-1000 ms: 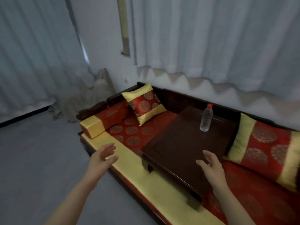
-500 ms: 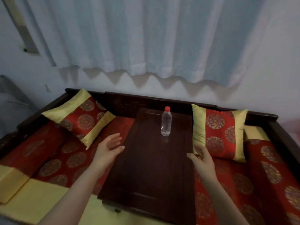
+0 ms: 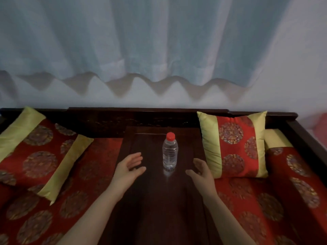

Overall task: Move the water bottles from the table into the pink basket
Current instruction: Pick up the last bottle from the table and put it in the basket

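A clear water bottle [image 3: 169, 152] with a red cap stands upright near the far end of a dark wooden low table [image 3: 155, 206]. My left hand [image 3: 128, 170] hovers over the table just left of the bottle, fingers apart, holding nothing. My right hand [image 3: 201, 172] is just right of the bottle, palm turned inward and fingers loosely spread, also holding nothing. Neither hand touches the bottle. No pink basket is clearly in view; only a pink-red patch [image 3: 320, 122] shows at the far right edge.
The table sits on a wooden couch with red patterned cushions. A red-and-yellow pillow [image 3: 233, 145] leans right of the table, close to my right hand. Another pillow [image 3: 39, 152] lies at left. A dark backrest [image 3: 141, 117] and pale curtain [image 3: 141, 41] stand behind.
The view has swung round to face the table head-on and moved closer. Both hands have come forward and now flank the bottle, which has stayed where it stood.
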The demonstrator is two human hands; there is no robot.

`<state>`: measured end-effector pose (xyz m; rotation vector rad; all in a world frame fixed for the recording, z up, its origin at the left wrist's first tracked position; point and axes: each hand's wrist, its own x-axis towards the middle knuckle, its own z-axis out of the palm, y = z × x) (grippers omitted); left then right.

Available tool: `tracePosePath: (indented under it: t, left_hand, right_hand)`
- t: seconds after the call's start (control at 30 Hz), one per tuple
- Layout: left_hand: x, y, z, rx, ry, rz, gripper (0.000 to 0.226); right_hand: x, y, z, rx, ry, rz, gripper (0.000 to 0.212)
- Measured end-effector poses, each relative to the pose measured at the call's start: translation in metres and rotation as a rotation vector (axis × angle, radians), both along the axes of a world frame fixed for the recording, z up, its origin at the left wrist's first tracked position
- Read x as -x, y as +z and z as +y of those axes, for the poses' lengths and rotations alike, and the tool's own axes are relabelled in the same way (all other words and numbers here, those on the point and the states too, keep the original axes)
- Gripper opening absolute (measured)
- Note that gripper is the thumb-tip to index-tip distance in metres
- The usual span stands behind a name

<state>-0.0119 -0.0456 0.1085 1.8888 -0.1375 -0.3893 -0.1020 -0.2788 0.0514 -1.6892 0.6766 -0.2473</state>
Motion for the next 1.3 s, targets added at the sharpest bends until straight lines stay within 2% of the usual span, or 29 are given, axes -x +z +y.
tracePosePath:
  t: [0.3,0.5,0.77,0.9,1.03,1.17,1.3]
  left_hand:
    - [-0.062,-0.061,-0.075,-0.002,-0.161,0.108,0.069]
    - [-0.073,-0.088,-0.105,0.001,-0.25,0.079,0.079]
    - [-0.084,-0.092,-0.105,0.018,-0.215,0.004,0.067]
    - [-0.083,-0.087,-0.09,0.048,-0.165,0.024,0.06]
    - [-0.082,-0.077,-0.075,0.07,-0.142,0.078,0.065]
    - [-0.073,-0.066,-0.061,0.128,-0.116,0.107,0.059]
    - [-0.058,-0.055,-0.049,0.133,-0.126,0.127,0.059]
  right_hand:
    - [-0.046,-0.038,-0.01,0.069,0.005,0.082,0.06]
    - [-0.055,-0.051,-0.011,0.08,-0.004,0.108,0.062]
    - [-0.058,-0.062,-0.009,0.114,0.023,0.137,0.074]
    - [-0.059,-0.066,-0.001,0.117,0.073,0.137,0.084]
    - [-0.06,-0.065,0.011,0.079,0.135,0.116,0.091]
    - [-0.057,-0.063,0.022,0.002,0.186,0.052,0.082]
    - [-0.046,-0.054,0.036,0.07,0.258,-0.002,0.077]
